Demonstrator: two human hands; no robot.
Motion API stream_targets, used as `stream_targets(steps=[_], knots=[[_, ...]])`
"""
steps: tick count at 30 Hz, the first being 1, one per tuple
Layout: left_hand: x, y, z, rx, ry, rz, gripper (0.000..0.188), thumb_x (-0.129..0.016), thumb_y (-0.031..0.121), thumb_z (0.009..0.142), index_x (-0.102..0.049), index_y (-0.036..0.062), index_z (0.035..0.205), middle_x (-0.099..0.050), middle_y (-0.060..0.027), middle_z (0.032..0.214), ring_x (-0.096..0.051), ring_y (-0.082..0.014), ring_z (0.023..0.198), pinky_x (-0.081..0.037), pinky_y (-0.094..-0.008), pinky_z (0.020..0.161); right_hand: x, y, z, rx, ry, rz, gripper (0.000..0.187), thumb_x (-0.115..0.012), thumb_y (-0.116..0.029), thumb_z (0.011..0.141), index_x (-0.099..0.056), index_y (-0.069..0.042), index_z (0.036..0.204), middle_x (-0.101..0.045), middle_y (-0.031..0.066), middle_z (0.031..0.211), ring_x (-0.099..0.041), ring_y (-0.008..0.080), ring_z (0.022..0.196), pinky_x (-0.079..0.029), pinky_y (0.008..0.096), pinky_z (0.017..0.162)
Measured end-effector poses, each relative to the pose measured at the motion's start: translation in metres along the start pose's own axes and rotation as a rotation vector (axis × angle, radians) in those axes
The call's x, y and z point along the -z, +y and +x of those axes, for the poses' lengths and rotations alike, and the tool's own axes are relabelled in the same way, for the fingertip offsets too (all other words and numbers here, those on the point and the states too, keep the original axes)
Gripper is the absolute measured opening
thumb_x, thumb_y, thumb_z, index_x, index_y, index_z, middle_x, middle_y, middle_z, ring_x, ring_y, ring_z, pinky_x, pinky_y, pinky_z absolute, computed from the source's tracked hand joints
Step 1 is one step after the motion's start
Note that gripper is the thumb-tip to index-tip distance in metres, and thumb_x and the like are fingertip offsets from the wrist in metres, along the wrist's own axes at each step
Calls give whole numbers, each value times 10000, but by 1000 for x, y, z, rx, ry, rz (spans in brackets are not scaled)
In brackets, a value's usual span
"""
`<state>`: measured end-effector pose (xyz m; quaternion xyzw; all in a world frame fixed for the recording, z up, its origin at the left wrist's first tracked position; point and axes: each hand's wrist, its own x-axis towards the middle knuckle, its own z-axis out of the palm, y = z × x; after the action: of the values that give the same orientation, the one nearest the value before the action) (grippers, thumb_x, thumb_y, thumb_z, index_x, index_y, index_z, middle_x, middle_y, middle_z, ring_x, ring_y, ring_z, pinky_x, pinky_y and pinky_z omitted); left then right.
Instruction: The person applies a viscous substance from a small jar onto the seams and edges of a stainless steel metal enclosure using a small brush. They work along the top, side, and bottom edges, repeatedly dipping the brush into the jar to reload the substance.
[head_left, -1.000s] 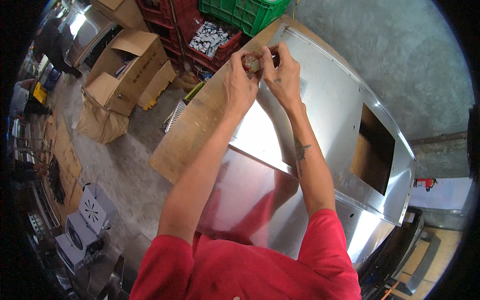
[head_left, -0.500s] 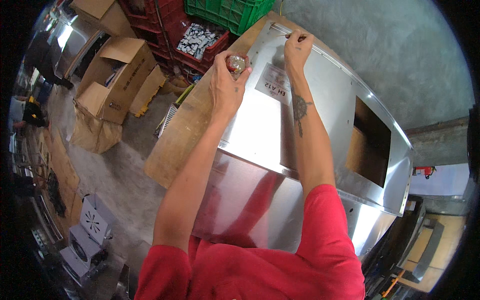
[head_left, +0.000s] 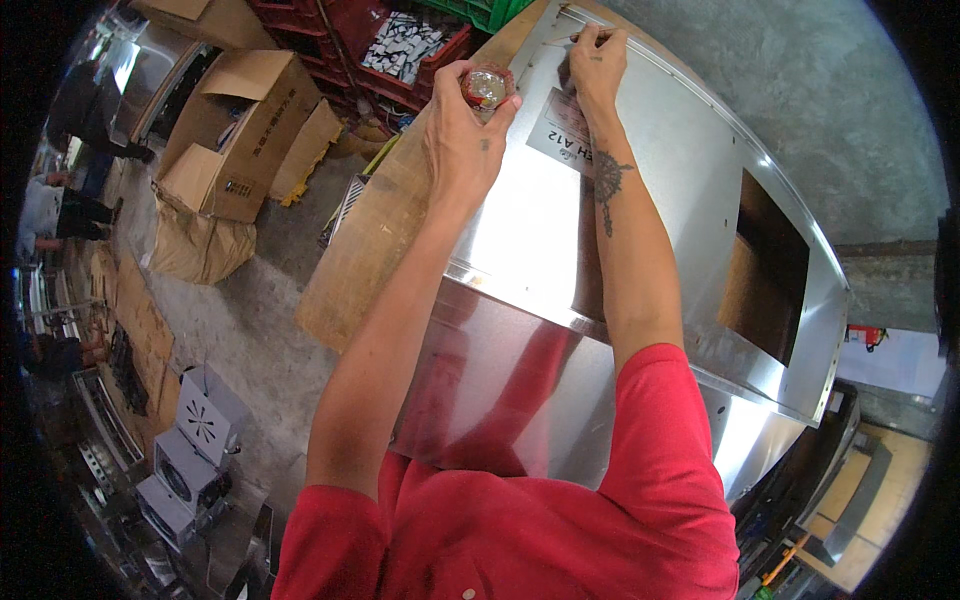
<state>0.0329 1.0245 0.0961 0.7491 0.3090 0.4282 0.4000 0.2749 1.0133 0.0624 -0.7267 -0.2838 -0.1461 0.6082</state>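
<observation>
My left hand (head_left: 462, 150) is closed around a small round cup (head_left: 487, 88) with a reddish rim and something clear and shiny inside. I hold it above the far left edge of a large shiny sheet-metal box (head_left: 660, 190). Farther right, my right hand (head_left: 600, 70) pinches a thin stick (head_left: 568, 39), perhaps a fine brush, pointing left near the box's far edge. Its tip is too small to make out clearly. A printed label sheet (head_left: 562, 128) lies on the metal between my forearms. To the right, a rectangular opening (head_left: 768, 270) is cut in the box's top.
The box rests on a wooden board (head_left: 350, 270). Red crates (head_left: 345, 40) with small white pieces and a green crate (head_left: 490, 10) stand beyond. An open cardboard box (head_left: 235, 150) and grey metal housings (head_left: 190, 470) are on the left. People (head_left: 75, 215) are at the far left.
The view has shifted, so the scene sits a little higher and farther right. Both hands keep their holds, and the stick stays near the box's far edge.
</observation>
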Motion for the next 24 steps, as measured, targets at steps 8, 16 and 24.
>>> stream_targets(steps=[8,16,24], knots=[[1,5,0,35,-15,11,622,-866,302,901,-541,32,1359,-688,-225,1245,-685,-373,1143,-514,-457,999,1,1,-1,20,-22,-3,269,-627,-215,1047,-566,45,1008,-701,277,914,-695,432,862,-533,498,813],[3,3,0,27,-13,-28,614,-866,297,906,-538,34,1354,-679,-218,1262,-680,-366,1164,-510,-462,1016,3,-8,-3,-24,-51,-38,335,-638,-281,1066,-610,45,994,-733,215,933,-707,321,872,-546,432,843],[4,8,-1,58,-23,-41,615,-866,298,905,-536,36,1353,-677,-223,1270,-677,-375,1177,-511,-469,1026,4,-8,-3,-38,-60,-38,336,-630,-284,1068,-612,45,1001,-738,225,933,-714,340,878,-547,440,851]])
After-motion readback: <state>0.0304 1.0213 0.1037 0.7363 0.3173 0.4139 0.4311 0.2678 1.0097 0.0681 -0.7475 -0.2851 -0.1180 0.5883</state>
